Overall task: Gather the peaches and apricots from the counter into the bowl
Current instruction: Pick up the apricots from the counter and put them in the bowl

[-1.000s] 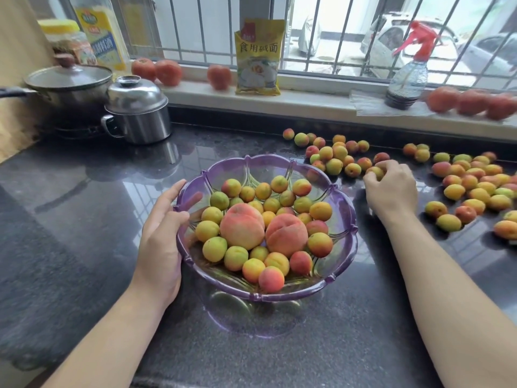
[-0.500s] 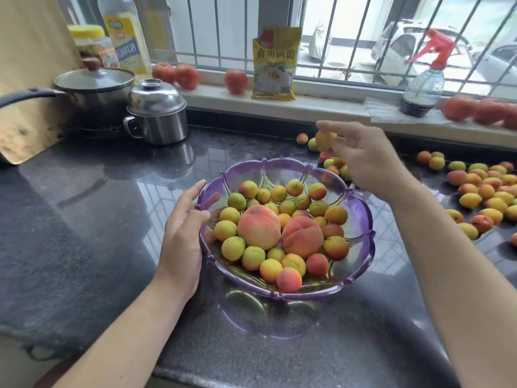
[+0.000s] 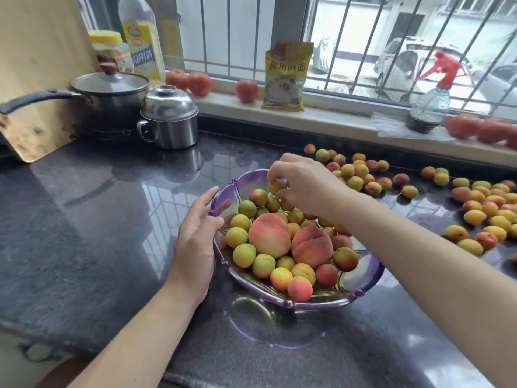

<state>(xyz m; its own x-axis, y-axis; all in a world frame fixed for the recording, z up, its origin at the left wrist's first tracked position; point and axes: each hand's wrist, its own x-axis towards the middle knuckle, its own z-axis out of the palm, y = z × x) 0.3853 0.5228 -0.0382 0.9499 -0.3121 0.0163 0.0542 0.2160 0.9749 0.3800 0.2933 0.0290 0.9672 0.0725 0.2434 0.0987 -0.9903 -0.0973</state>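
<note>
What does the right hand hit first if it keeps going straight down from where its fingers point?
Likely the apricots piled at the far side of the bowl, just below the apricot the right hand pinches; depth is unclear.

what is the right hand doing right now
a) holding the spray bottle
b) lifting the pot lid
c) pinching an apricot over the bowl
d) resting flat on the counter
c: the right hand has its fingertips curled round a small apricot above the far side of the purple bowl, nowhere near the pot or the bottle.
</note>
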